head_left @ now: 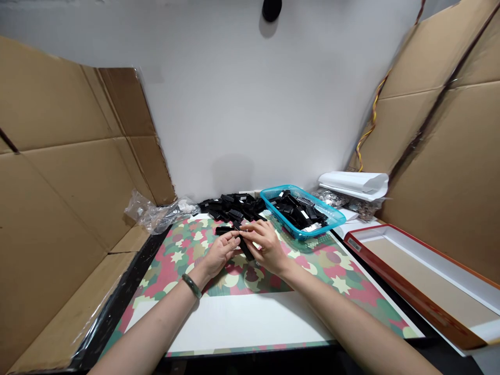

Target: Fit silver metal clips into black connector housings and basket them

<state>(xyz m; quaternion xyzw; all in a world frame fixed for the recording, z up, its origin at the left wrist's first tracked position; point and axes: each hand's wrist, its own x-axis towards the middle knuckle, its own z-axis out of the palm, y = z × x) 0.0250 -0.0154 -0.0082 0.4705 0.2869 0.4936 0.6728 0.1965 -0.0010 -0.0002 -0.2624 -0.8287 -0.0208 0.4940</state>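
A pale grey wall [234, 94] stands behind a table [339, 284] patterned in red, green and cream camouflage; above it, between both hands, is a narrow black plastic piece [246, 251]; the left hand [219, 255] has its fingers pinched near the far end, the right hand [270, 247] its fingers bent closely around the side; beyond, heaped black plastic pieces [234, 205] lie beside a translucent blue plastic basket [295, 233].
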